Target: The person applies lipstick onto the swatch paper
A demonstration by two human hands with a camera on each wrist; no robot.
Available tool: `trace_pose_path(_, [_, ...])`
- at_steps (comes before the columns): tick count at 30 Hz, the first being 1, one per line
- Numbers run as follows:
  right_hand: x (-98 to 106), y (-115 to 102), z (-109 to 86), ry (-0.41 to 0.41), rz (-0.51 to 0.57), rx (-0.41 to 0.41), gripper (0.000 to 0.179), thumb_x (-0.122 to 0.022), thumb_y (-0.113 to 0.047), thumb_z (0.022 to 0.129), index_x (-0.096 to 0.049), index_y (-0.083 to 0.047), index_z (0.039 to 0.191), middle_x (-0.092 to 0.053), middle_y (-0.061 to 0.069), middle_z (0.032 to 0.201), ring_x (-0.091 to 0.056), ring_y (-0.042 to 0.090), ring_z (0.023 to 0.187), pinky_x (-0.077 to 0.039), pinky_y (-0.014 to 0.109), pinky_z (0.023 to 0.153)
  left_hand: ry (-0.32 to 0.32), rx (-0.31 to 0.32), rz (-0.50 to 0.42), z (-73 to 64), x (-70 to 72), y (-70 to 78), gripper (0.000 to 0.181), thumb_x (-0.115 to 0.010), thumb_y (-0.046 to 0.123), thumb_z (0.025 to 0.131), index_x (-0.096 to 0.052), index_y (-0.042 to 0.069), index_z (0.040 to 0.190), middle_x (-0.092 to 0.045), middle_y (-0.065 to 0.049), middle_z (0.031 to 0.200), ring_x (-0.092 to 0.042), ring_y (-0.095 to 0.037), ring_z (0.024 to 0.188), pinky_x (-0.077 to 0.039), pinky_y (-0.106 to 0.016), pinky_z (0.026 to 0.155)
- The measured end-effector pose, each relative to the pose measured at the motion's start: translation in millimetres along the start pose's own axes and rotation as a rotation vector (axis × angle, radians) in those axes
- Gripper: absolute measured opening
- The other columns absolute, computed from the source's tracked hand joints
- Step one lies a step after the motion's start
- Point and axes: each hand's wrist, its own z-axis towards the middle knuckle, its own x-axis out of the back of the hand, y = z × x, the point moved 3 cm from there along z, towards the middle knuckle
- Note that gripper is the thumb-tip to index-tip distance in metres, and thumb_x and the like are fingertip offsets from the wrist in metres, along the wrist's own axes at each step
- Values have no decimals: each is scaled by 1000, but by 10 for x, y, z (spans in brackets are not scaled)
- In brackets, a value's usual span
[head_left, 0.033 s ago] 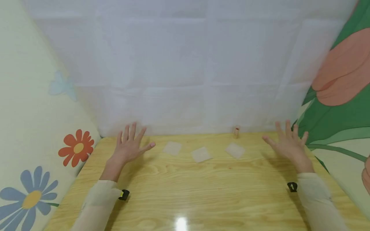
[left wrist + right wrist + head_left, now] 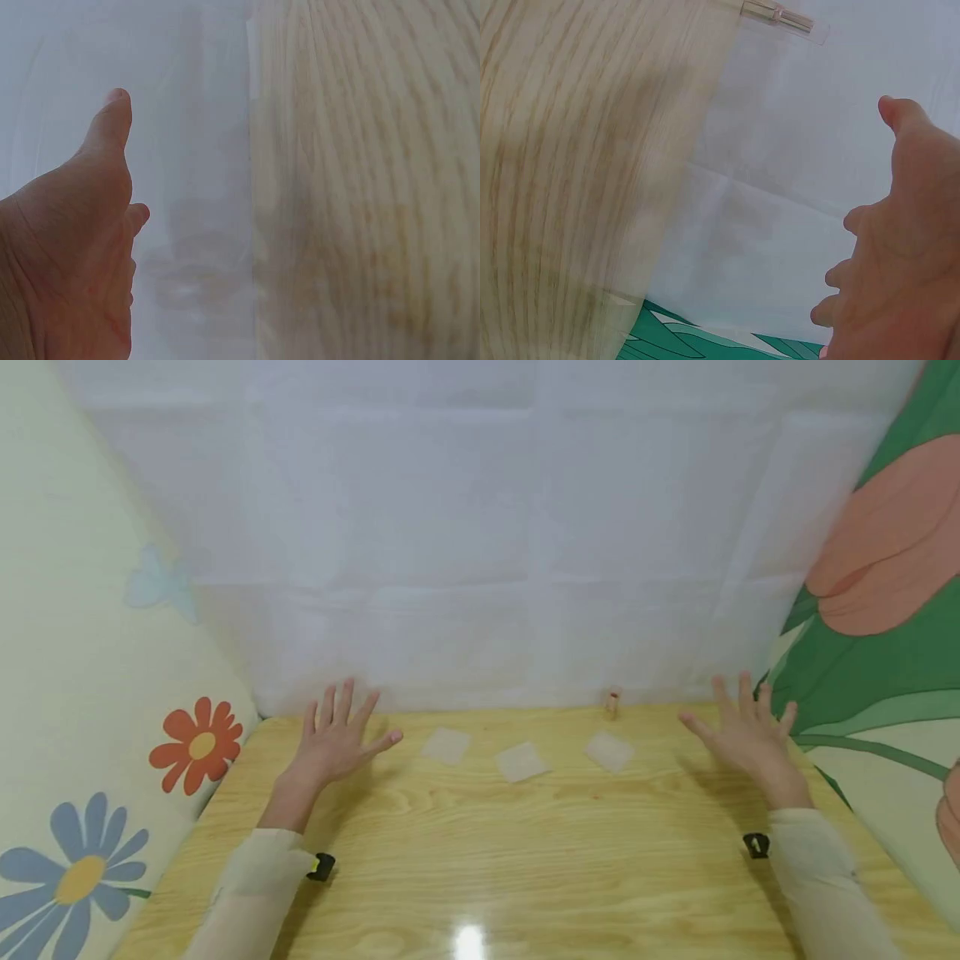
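My left hand (image 2: 330, 750) is held over the left part of the wooden table with its fingers spread, and nothing is in it. Over the right part, my right hand (image 2: 752, 743) has its fingers spread in the same way and holds nothing. Between the hands lie three pale, thin squares: a left one (image 2: 446, 747), a middle one (image 2: 522, 762) and a right one (image 2: 609, 752). Behind the right square stands a small clear tube-like thing (image 2: 612, 703) with a pinkish-gold core; it also shows at the top of the right wrist view (image 2: 780, 16). Its exact kind is unclear.
A creased white sheet (image 2: 420, 527) rises at the back edge of the wooden table (image 2: 525, 852). Flower-patterned panels flank both sides, the left panel (image 2: 67, 660) with red and blue flowers. A small black device (image 2: 321, 867) sits at each wrist.
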Motion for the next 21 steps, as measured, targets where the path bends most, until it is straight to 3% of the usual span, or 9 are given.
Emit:
trace_pose_path(4, [23, 14, -6, 35, 5, 0, 99, -37, -75, 98, 4, -13, 164, 14, 33, 161, 14, 62, 141, 19, 79, 96, 2, -8, 0, 11, 2, 6, 99, -37, 79, 95, -11, 14, 165, 18, -20, 166, 16, -47, 148, 15, -65, 111])
trace_pose_path(9, [104, -78, 72, 129, 120, 40, 93, -45, -64, 101, -12, -2, 163, -11, 37, 159, -12, 61, 141, -9, 79, 102, 34, -40, -23, 28, 72, 36, 95, -39, 76, 97, -15, 14, 165, 12, -21, 167, 12, -48, 149, 11, -67, 111])
trace_pose_path(16, [-108, -484, 401, -31, 391, 110, 78, -61, -43, 102, -32, 6, 155, -32, 31, 155, -36, 51, 136, -34, 64, 105, 82, -62, -52, -1, 113, -8, 94, -42, 74, 97, -17, 14, 165, 17, -15, 167, 14, -44, 150, 10, -66, 112])
trace_pose_path(21, [-273, -702, 645, -59, 500, 132, 64, -67, -29, 101, -45, 10, 146, -51, 31, 142, -54, 47, 122, -46, 57, 97, 98, -104, -79, 47, 89, 19, 90, -45, 72, 97, -23, 14, 163, 14, -15, 167, 12, -43, 151, 7, -66, 112])
